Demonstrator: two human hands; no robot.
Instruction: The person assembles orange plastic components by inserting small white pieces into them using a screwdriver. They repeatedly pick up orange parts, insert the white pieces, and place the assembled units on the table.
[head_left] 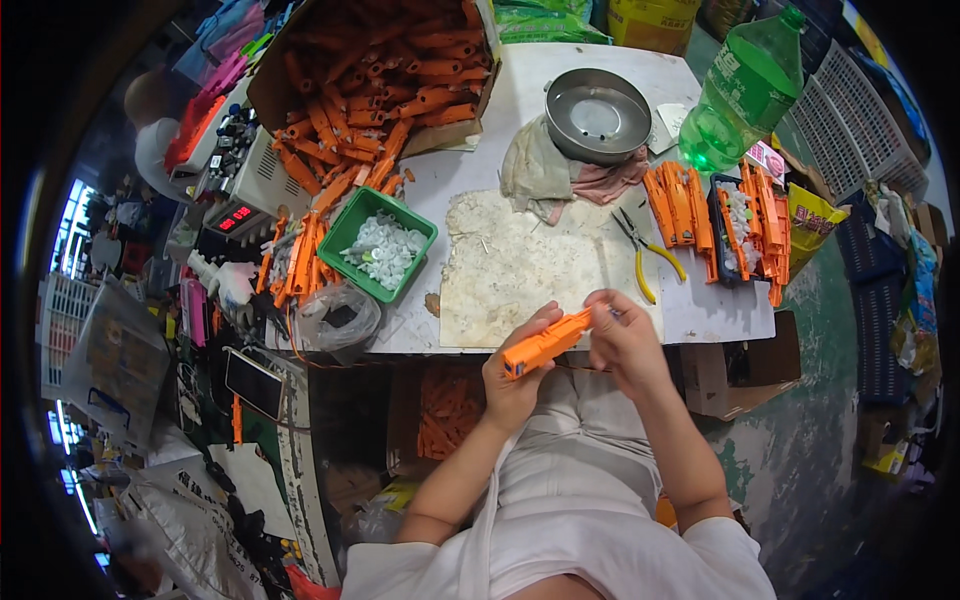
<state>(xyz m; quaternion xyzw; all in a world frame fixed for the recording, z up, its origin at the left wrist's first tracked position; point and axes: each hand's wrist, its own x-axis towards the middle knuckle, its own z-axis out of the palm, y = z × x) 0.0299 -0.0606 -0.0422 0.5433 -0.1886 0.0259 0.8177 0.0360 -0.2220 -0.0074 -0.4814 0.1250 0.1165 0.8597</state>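
Over the table's near edge my left hand [508, 388] is closed round a long orange plastic part [545, 346], which looks like a toy housing. My right hand [628, 345] pinches at that part's far right end; its fingertips hide whatever small piece may be there. Beyond my hands lies a stained, pale work mat [520, 280]. Pliers with yellow handles [642, 258] rest at the mat's right side, jaws pointing away from me. To the left, a green bin [347, 222] holds many small white translucent plastic pieces [385, 250].
A large box of orange parts [390, 80] spills onto the table at the back left. A metal bowl [598, 115] sits on rags [540, 165]. Stacked orange parts [680, 205] and a green bottle [745, 90] stand at the right. A phone [256, 384] is propped at the left.
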